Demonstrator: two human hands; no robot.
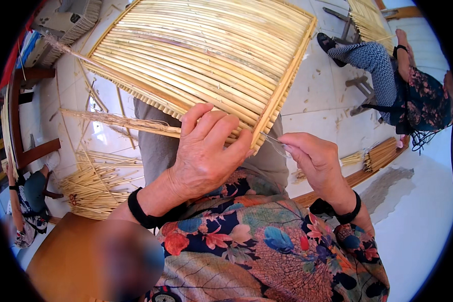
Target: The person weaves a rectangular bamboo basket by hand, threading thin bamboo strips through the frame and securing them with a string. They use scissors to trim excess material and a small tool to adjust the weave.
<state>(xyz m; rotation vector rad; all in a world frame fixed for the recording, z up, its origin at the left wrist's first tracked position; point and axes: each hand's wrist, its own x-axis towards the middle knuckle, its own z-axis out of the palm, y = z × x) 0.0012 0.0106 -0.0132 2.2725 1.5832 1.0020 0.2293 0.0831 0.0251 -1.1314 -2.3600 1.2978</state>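
A woven panel of pale reed sticks [196, 55] with a framed edge lies across my lap. My left hand [206, 151] grips its near edge close to the right corner, fingers curled over the sticks. A long split reed with frayed fibres [110, 119] runs leftward from under that hand. Just right of the corner, my right hand [312, 166] pinches a thin needle-like piece [273, 138] with a loop of fine thread or wire, its tip at the panel's edge. I cannot make out whether the tip passes through the sticks.
Reed sticks [95, 181] are heaped on the tiled floor at left; bundles [380, 153] lie at right. Co-workers [423, 100] [27, 206] sit on both sides, the right one beside another panel [367, 20]. A wooden board [60, 251] is at lower left.
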